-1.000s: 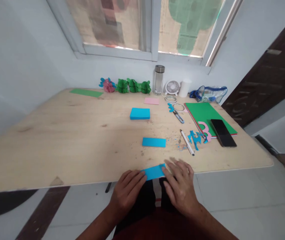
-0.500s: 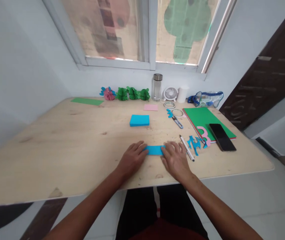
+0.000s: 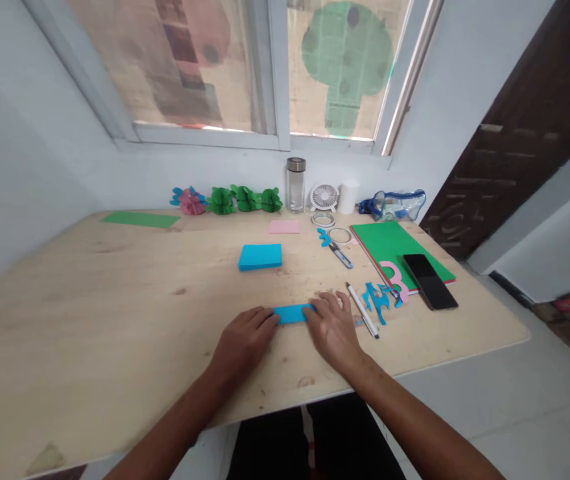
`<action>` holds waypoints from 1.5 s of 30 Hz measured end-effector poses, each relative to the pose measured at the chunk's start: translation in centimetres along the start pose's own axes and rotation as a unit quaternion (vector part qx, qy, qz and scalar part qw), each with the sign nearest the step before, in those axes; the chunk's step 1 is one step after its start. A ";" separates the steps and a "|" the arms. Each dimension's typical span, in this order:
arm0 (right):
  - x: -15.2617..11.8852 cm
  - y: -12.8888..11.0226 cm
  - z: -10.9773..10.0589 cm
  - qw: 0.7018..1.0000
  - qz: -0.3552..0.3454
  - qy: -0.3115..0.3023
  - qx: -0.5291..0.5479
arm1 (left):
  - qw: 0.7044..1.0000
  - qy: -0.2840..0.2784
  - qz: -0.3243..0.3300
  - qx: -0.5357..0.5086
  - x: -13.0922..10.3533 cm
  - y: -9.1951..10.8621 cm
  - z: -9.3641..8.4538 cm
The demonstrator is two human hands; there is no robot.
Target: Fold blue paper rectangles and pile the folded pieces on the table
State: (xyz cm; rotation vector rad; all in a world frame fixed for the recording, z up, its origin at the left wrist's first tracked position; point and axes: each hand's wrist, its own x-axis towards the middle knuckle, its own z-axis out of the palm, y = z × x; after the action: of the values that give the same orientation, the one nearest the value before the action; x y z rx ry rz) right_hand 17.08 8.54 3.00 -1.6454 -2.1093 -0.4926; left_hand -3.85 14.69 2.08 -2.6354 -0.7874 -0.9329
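Observation:
A narrow strip of blue paper [image 3: 292,314] lies flat on the wooden table, between my two hands. The fingers of my left hand [image 3: 245,340] are pressed together at its left end, covering that end. My right hand [image 3: 333,330] pinches down on the other end with thumb and index finger, while its remaining fingers extend forward over the tabletop. Beyond the strip sits a stack of blue paper [image 3: 261,257]. Just right of my right hand rests a white pen [image 3: 363,311], beside blue paper scraps [image 3: 379,300].
Small snips [image 3: 341,255] and tape rolls [image 3: 339,235] lie further back. A black phone [image 3: 429,281] rests on green sheets [image 3: 383,241], near a pink cutout [image 3: 395,280]. Along the wall stand a glass bottle [image 3: 295,187], a small fan [image 3: 324,197] and green paper ornaments [image 3: 245,198].
The view has shifted right and tilted slightly, so everything appears further left and lower. Both hands stay on the blue paper strip, with little other movement.

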 end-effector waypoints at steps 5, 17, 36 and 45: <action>-0.7 0.0 -0.1 0.997 0.003 0.054 0.050 | 0.996 -0.023 -0.078 0.028 1.6 -2.9 -0.2; -0.7 -0.1 0.4 0.990 0.018 0.095 0.108 | 0.964 -0.225 -0.135 0.049 7.9 -11.8 4.3; -0.6 0.3 -0.3 0.989 0.014 0.092 0.117 | 0.968 -0.136 -0.206 0.053 9.0 -11.3 1.8; -1.9 -0.1 -3.7 0.981 -0.032 0.050 0.187 | 0.999 -0.017 -0.037 -0.013 1.0 5.0 -4.2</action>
State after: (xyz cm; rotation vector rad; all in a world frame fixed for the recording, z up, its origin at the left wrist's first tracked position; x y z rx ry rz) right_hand 17.83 5.07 5.21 -1.3184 -2.0358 -0.1767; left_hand -2.56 9.38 5.79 -2.6675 -0.8932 -0.9260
